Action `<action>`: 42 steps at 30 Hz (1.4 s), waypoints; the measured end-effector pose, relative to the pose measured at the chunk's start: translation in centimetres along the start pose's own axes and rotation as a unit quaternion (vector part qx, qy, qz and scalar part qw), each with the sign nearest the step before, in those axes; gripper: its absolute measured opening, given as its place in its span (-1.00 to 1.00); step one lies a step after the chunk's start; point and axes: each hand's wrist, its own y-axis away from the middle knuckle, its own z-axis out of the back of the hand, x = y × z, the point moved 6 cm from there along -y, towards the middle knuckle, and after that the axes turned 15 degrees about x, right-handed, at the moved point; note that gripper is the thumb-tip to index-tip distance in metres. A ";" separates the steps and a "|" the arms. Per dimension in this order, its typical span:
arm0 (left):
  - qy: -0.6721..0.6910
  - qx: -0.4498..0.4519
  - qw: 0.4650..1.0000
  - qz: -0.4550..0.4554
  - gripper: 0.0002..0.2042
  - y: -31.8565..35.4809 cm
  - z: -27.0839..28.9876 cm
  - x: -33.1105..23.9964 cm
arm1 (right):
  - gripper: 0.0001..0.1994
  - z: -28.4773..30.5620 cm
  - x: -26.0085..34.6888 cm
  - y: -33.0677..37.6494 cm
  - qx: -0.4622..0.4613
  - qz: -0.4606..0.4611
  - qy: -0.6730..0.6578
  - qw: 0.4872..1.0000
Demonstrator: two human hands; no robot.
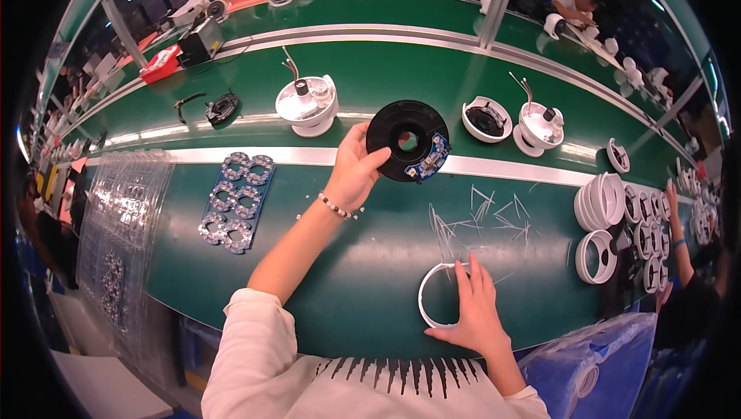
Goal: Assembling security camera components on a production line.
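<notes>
Left hand [357,166], thumb-and-fingers closed on black disc [392,127]'s left rim above mid green bench [340,280]: probably light, stiff, slick, so grip rim, avoid likely fragile blue board [434,158] at right; right hand [478,312] spread wide at nearer white ring [422,295], grip unclear.

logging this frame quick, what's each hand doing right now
Left hand: closed, holding the black disc by its edge.
Right hand: fingers and thumb spread, holding the white ring by its rim.

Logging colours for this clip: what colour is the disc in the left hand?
The disc in the left hand is black, best seen in the head view.
</notes>
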 end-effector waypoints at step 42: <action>0.392 0.111 0.877 0.255 -0.55 3.6 -5.6 6.0 | 0.21 9.0 1.7 -7.1 -0.169 0.289 -0.308 0.891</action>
